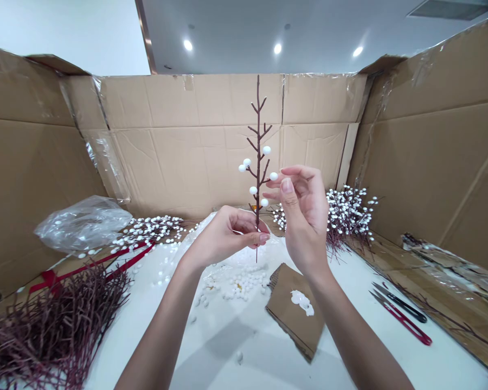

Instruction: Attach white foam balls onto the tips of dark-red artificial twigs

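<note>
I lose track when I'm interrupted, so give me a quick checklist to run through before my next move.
1. Twig gripped: ok; the left hand pinches its lower stem.
2. Twig upright: ok.
3. Right hand clear of the nearest white ball: cannot tell; its fingertips are right beside it.
4. Every offshoot capped with a ball: not ok; several upper ones are bare.
5. White paste in view: ok; it sits on the cardboard piece.
6. Red snips clear of both hands: ok; they lie at the right.

The sole camera, head-worn, faces forward and down over the counter (215,360), near left hand (228,233) and right hand (307,222), taking in cardboard wall (195,162) and ceiling (236,27).
</note>
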Demonstrator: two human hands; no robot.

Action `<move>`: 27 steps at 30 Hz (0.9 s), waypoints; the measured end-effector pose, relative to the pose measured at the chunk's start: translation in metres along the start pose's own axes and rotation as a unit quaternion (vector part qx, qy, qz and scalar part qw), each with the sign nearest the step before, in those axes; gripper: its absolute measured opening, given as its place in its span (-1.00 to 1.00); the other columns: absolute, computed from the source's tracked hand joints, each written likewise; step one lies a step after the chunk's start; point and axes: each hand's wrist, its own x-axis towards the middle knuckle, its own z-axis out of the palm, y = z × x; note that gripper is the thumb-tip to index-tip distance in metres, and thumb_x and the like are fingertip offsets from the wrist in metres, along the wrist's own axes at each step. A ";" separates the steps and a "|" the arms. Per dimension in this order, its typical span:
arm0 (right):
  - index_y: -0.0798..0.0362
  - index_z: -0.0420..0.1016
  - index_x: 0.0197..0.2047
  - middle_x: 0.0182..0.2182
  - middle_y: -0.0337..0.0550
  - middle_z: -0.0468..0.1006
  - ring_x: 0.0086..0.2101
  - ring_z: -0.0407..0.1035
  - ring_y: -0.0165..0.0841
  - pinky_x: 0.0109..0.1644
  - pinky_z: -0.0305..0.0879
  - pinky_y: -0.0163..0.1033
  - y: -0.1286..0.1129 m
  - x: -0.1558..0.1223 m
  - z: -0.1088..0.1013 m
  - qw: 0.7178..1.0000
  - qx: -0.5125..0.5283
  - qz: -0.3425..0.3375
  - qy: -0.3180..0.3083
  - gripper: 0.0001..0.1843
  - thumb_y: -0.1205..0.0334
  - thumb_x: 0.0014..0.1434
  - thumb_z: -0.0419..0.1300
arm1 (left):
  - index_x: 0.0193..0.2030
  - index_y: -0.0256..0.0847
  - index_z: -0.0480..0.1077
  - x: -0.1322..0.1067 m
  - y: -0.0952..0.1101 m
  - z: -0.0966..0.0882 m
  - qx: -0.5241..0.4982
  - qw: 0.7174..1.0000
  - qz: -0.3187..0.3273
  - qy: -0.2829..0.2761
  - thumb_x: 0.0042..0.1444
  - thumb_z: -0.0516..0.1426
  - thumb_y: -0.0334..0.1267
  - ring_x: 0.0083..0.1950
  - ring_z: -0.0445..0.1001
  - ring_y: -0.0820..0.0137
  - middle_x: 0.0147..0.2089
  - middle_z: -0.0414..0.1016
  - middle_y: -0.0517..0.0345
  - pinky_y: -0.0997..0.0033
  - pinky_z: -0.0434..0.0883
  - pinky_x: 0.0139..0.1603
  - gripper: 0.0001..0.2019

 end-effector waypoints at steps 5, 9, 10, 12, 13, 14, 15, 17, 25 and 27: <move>-0.03 0.32 -0.15 -0.24 -0.16 0.40 -0.28 0.42 -0.42 -0.14 0.42 -0.21 -0.001 0.000 0.000 1.000 0.010 0.010 0.003 -0.86 0.14 0.24 0.10 | -0.46 -0.30 0.48 0.000 0.001 0.001 0.009 1.000 -0.002 0.001 0.03 0.21 -0.28 -0.44 0.43 0.47 -0.47 0.49 0.14 0.48 0.34 -0.42 -0.87; 0.00 0.33 -0.15 -0.25 -0.16 0.40 -0.27 0.41 -0.42 -0.14 0.42 -0.22 0.000 0.000 0.001 1.000 0.020 0.010 0.006 -0.87 0.16 0.24 0.10 | -0.45 -0.30 0.48 0.000 0.000 0.000 0.006 1.000 0.000 0.002 0.02 0.21 -0.28 -0.44 0.42 0.47 -0.46 0.49 0.13 0.47 0.35 -0.42 -0.87; -0.01 0.33 -0.15 -0.24 -0.16 0.40 -0.26 0.41 -0.41 -0.14 0.42 -0.22 0.000 0.000 0.001 1.000 0.022 0.010 0.005 -0.87 0.17 0.24 0.10 | -0.45 -0.31 0.48 -0.001 0.000 0.000 0.006 1.000 -0.001 0.001 0.02 0.22 -0.28 -0.44 0.42 0.46 -0.46 0.49 0.13 0.47 0.35 -0.42 -0.87; -0.01 0.33 -0.16 -0.24 -0.17 0.40 -0.23 0.40 -0.41 -0.13 0.42 -0.22 0.000 0.001 0.000 1.000 0.022 0.005 0.002 -0.89 0.19 0.25 0.09 | -0.46 -0.31 0.47 -0.001 0.000 0.000 0.004 1.000 -0.004 0.002 0.02 0.22 -0.27 -0.44 0.42 0.46 -0.44 0.50 0.12 0.47 0.35 -0.41 -0.86; -0.01 0.34 -0.18 -0.24 -0.17 0.40 -0.22 0.40 -0.40 -0.13 0.42 -0.21 0.000 0.001 0.000 1.000 0.020 0.000 -0.001 -0.91 0.21 0.25 0.09 | -0.47 -0.31 0.47 -0.001 -0.001 0.000 0.002 1.000 -0.005 0.001 0.02 0.22 -0.27 -0.44 0.42 0.46 -0.43 0.50 0.11 0.46 0.35 -0.41 -0.86; 0.00 0.34 -0.20 -0.25 -0.18 0.41 -0.22 0.40 -0.40 -0.12 0.42 -0.20 0.001 0.001 -0.001 1.000 0.016 -0.004 -0.004 -0.93 0.22 0.25 0.09 | -0.47 -0.31 0.46 0.000 -0.001 0.000 -0.002 1.000 -0.005 0.001 0.01 0.22 -0.26 -0.44 0.42 0.47 -0.42 0.51 0.10 0.46 0.35 -0.41 -0.85; 0.00 0.35 -0.24 -0.26 -0.19 0.41 -0.23 0.40 -0.40 -0.11 0.41 -0.19 0.001 0.002 -0.002 1.000 0.012 -0.009 -0.007 -0.94 0.24 0.25 0.08 | -0.47 -0.31 0.46 0.000 -0.001 0.000 -0.005 1.000 -0.004 0.000 0.01 0.22 -0.26 -0.44 0.41 0.47 -0.41 0.51 0.10 0.46 0.34 -0.41 -0.85; 0.02 0.34 -0.29 -0.27 -0.19 0.42 -0.22 0.39 -0.40 -0.10 0.41 -0.18 0.003 0.003 -0.005 1.000 0.007 -0.015 -0.005 -0.92 0.26 0.25 0.07 | -0.45 -0.31 0.46 0.000 -0.001 0.001 -0.006 1.000 -0.006 0.001 0.01 0.23 -0.25 -0.44 0.41 0.48 -0.44 0.50 0.11 0.47 0.34 -0.41 -0.85; 0.03 0.36 -0.32 -0.29 -0.19 0.43 -0.19 0.38 -0.38 -0.13 0.41 -0.20 0.013 0.015 -0.019 0.997 0.038 -0.017 0.057 -0.96 0.35 0.15 0.13 | -0.36 -0.29 0.49 -0.003 -0.002 0.001 0.005 1.000 -0.020 0.006 0.02 0.23 -0.23 -0.44 0.41 0.51 -0.50 0.46 0.19 0.53 0.33 -0.41 -0.85; 0.01 0.39 -0.25 -0.27 -0.20 0.45 -0.20 0.39 -0.39 -0.12 0.41 -0.19 0.011 0.017 -0.021 0.997 0.056 0.005 0.058 -0.87 0.38 0.10 0.16 | -0.40 -0.30 0.49 -0.002 -0.001 0.003 0.015 1.000 -0.017 0.004 0.02 0.22 -0.23 -0.45 0.40 0.51 -0.50 0.46 0.17 0.53 0.31 -0.43 -0.85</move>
